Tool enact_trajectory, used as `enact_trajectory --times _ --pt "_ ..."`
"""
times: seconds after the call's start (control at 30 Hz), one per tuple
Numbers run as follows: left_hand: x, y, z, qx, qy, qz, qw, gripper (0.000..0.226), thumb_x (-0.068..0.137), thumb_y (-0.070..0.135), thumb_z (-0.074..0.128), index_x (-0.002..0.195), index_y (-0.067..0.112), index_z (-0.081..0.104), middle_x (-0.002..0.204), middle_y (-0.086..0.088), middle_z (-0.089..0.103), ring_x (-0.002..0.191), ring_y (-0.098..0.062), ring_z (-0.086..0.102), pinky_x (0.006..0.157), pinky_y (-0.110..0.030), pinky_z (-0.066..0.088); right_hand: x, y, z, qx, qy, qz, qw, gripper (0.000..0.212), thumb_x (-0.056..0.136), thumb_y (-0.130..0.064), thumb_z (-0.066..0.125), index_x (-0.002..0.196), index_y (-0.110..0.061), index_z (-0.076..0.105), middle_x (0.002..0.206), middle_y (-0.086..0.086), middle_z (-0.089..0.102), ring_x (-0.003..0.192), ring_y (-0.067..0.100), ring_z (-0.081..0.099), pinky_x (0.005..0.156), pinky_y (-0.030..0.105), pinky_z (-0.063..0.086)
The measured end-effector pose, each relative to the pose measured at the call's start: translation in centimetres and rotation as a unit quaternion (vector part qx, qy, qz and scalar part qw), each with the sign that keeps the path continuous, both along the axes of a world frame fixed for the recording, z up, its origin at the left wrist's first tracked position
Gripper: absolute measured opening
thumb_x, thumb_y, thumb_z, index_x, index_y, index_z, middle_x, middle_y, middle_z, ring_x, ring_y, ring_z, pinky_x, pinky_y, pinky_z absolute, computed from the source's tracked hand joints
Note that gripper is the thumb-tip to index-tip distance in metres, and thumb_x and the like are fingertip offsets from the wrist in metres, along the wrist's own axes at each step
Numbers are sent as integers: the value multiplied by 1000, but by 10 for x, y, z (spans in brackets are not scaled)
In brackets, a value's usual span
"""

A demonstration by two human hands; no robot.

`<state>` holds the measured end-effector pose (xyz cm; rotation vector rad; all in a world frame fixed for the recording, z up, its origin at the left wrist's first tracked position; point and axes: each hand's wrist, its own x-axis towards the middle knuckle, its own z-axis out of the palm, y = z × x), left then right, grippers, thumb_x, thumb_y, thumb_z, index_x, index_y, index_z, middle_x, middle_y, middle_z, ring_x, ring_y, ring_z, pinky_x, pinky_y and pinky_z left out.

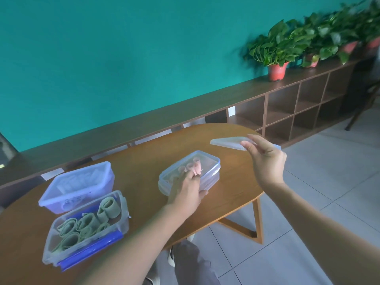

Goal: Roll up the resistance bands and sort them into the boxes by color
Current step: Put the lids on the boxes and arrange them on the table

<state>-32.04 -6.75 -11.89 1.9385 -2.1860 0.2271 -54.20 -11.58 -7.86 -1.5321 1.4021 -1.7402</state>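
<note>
A clear lid [227, 142] is pinched by the right hand [265, 159], held above the worktop [144, 149]. Left hand [188, 189], fingers relaxed, is rested on the box w/ pink bands [209, 169]. Green bands box [86, 227] & purple box [80, 186] sit nearby.

no readable text, no labels, no brands, no numbers on any surface

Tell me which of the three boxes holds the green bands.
The clear box nearest the camera, at the table's left end, holds the rolled green bands. The lavender box behind it holds pale rolls; the box under the left hand holds pink ones.
</note>
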Motion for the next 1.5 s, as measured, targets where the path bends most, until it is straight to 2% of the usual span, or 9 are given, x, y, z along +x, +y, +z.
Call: enact_trajectory --times 0.23,0.33,0.53,0.83,0.97,1.13,1.27,1.4,1.5 --pt "26 15 32 8 252 15 968 19 95 36 66 109 26 73 110 7 62 93 -12 64 73 -22 55 31 17 12 -40 3 20 999 27 86 -28 78 110 -15 78 109 -11 72 92 -24 58 87 -2 38" --pt "44 32 59 -38 441 64 894 20 96 36 66 112 29 73 107 14 70 91 -1 68 72 -12 55 63 28 18 -72 4 52 996 24 85 -22 80 107 -14 79 106 -13 72 92 -18 62 87 1 42" --pt "88 77 113 -107 664 70 736 24 98 35 64 121 28 64 94 -5 77 79 -19 76 74 -31 63 155 62 27 -144 15 152 978 29 83 -26 77 110 -14 77 113 -3 74 105 -4 67 95 12 49" --pt "206 156 108 -180 797 150 557 18 87 -2 74 104 4 73 80 -10 72 68 -21 65 74 -30 58 286 142 6 -188 62 317 928 27 84 -27 78 104 -8 79 117 -3 72 99 -9 66 87 16 54" --pt "260 186 85 -176 808 183 532 27 88 -9 69 113 1 69 93 -24 71 76 -24 73 76 -30 57 304 145 -10 -179 92 279 939 29 94 -39 69 108 -14 76 111 -3 67 96 6 65 88 32 54" --pt "304 212 49 -134 804 211 540 36 91 -9 64 126 2 64 105 -25 71 88 -27 74 73 -27 59 310 113 -19 114 226 247 935 61 95 -57 57 148 -27 47 146 3 44 131 19 45 107 29 35" --pt "317 213 27 -110 775 235 577 43 91 -8 65 129 12 63 106 -16 75 91 -28 76 85 -41 59 323 109 -39 154 271 296 903 58 92 -48 66 143 -22 55 138 3 53 111 15 55 92 23 39" --pt "322 208 11 -118 503 352 781 42 92 21 68 133 27 60 97 6 75 88 -12 72 82 -34 58 332 110 -46 156 280 273 907 46 92 -39 68 132 -16 63 122 2 60 101 13 55 84 21 38" --pt "317 208 6 -107 386 337 852 50 94 36 64 142 26 53 110 4 72 99 -14 68 82 -29 56 331 110 -46 160 293 272 903 42 94 -33 67 132 -16 62 124 3 56 89 10 55 75 14 39"
